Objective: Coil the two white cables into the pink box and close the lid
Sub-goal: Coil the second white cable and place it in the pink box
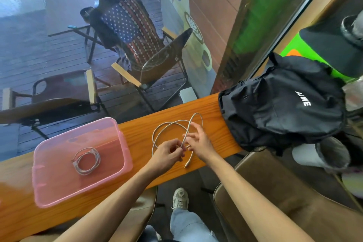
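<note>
A translucent pink box (49, 192) stands open on the orange wooden counter at the left. One white cable (87, 160) lies coiled inside it. The box's lid is not clearly visible. A second white cable (167, 126) forms loose loops on the counter to the right of the box. My left hand (169, 152) pinches this cable near one end. My right hand (198, 141) holds a strand of the same cable just beside it, fingers partly spread. A connector end (187, 164) trails toward the counter's near edge.
A black backpack (284, 102) sits on the counter at the right, close to the loops. Brown chairs (275, 192) stand below the counter. Behind the window glass a person sits in a folding chair (137, 45) on a deck.
</note>
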